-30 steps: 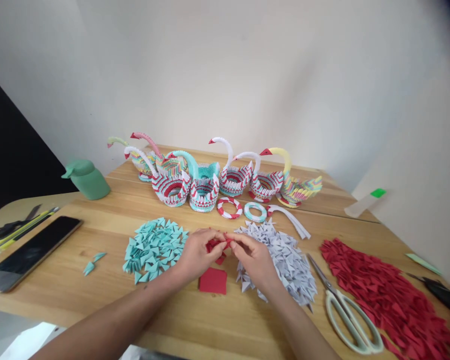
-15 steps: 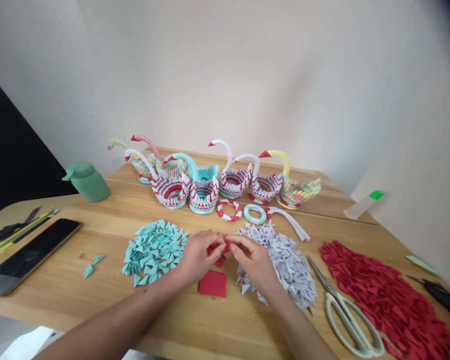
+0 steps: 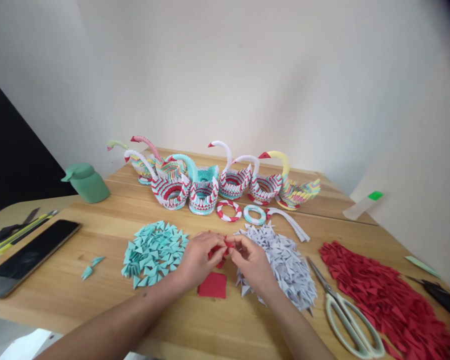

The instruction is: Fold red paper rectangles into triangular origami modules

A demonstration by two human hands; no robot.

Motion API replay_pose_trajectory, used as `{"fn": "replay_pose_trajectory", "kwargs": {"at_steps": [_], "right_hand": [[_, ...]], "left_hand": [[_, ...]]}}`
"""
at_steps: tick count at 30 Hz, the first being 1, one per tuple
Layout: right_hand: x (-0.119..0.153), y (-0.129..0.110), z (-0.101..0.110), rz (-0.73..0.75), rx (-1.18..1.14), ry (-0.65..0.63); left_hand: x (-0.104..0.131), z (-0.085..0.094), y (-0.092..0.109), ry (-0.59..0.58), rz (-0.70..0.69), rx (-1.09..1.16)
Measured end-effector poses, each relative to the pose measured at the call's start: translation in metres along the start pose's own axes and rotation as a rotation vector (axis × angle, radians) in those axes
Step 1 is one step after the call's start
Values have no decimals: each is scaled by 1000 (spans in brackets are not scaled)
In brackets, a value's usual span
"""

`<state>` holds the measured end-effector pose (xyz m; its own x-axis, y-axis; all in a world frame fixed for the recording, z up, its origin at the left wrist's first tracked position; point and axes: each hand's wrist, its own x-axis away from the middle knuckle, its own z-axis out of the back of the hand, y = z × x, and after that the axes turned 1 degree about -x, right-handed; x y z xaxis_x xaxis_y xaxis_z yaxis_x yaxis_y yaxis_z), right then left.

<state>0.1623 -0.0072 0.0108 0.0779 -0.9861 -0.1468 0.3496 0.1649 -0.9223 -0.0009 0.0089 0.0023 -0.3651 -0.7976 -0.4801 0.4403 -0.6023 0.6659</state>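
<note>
A small red paper piece (image 3: 229, 244) is pinched between my two hands over the middle of the table. My left hand (image 3: 201, 257) has thumb and fingers closed at its left side, and my right hand (image 3: 252, 260) closes on its right side. More red folded pieces (image 3: 218, 254) lie partly hidden behind my left fingers. Just below sits a flat stack of red paper (image 3: 212, 285). A pile of teal folded triangles (image 3: 155, 252) lies left of my left hand; a pale lavender pile (image 3: 287, 265) spreads beside and beneath my right hand.
Paper swans (image 3: 203, 195) stand along the back, with two paper rings (image 3: 228, 211) and a white swan neck (image 3: 290, 223) before them. Scissors (image 3: 347, 312) and a red pile (image 3: 386, 295) lie right; a phone (image 3: 30, 257) and green container (image 3: 86, 184) are left.
Both hands stay together at nearly the same spot. The fingers of my right hand have shifted slightly around the red piece.
</note>
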Motion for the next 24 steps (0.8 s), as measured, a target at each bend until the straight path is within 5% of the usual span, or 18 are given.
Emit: {"fn": "replay_pose_trajectory", "kwargs": {"at_steps": [5,17,24], "right_hand": [[2,-3,-2,-17,-24,38],[3,-6,-5,40,122,87],[0,-3,5,-12,-122,-132]], "left_hand": [[3,-1,4,10,-111,-140],[5,-6,6,-35,33,-59],[1,-4,2,13,208,147]]}}
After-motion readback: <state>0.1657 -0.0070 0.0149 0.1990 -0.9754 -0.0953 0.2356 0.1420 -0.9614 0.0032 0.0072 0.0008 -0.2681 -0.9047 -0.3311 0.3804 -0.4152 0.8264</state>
